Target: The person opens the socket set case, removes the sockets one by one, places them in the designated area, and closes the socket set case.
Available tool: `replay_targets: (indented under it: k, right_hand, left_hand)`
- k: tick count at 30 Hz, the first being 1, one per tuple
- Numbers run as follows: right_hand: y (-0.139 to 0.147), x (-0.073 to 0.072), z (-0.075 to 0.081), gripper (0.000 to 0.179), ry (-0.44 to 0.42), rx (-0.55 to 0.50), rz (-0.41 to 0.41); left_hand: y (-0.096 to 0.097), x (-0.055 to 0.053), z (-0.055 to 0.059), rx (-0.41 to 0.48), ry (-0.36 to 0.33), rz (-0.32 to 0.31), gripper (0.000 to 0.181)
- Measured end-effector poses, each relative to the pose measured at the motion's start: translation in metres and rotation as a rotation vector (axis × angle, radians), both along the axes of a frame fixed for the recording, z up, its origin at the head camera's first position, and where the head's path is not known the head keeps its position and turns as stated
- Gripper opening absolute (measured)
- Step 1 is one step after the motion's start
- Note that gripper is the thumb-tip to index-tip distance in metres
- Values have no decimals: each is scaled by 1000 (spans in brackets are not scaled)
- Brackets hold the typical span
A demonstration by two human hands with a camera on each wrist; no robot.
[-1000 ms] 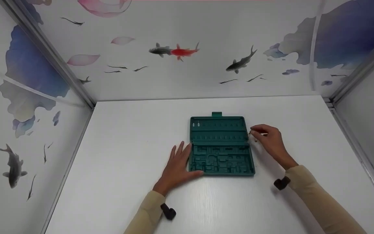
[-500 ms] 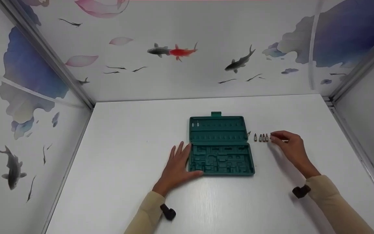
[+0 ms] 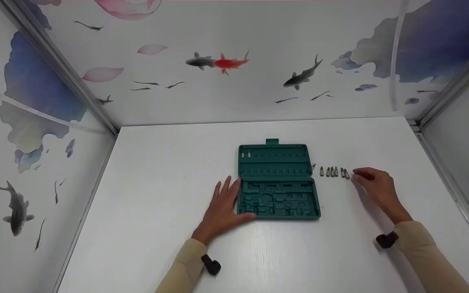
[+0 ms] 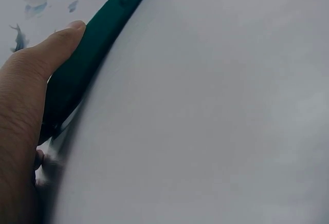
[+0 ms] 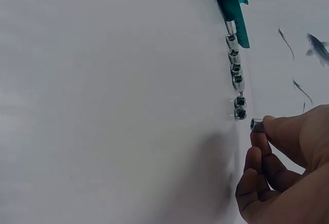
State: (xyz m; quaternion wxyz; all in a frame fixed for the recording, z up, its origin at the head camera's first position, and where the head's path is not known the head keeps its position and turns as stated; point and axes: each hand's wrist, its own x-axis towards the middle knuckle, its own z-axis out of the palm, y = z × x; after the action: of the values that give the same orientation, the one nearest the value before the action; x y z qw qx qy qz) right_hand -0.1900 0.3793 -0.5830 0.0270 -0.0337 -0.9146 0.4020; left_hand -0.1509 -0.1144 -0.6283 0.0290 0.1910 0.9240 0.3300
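Observation:
A green plastic case [image 3: 275, 199] lies open on the white table, with moulded recesses in its near half. My left hand [image 3: 220, 209] rests against its left side, fingers spread along the edge and thumb at the near rim. To the right of the case stands a row of small silver sockets [image 3: 332, 171], pointed in the head view. Square holes show in several of these sockets [image 5: 234, 69] in the right wrist view. Just past the row's right end, my right hand [image 3: 377, 185] pinches one more metal socket [image 5: 257, 125] between thumb and index finger.
Two small light pieces [image 3: 246, 154] sit in the upper left of the case's far half. A green latch tab [image 3: 272, 141] sticks out at its back. Printed panels [image 3: 234, 93] stand behind the table and at both sides.
My right hand has moved rightward from beside the case, along the row, to past its right end. More of the sockets now show uncovered. My left hand stays on the case.

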Motion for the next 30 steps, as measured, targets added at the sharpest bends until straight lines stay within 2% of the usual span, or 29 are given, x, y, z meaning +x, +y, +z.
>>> replay_targets:
  k: [14,22,30]
  right_hand:
    - [2,-6,-1,35,-63,-7,-16]
    - [-3,-10,-4,35,-53,-5,-34]
    - [-5,-12,-7,29,-36,3,-45]
  left_hand:
    - [1,0,-1,2,-21,17,123]
    - [0,0,-3,4,-7,15,122]
    - [1,1,-1,7,-10,20,122]
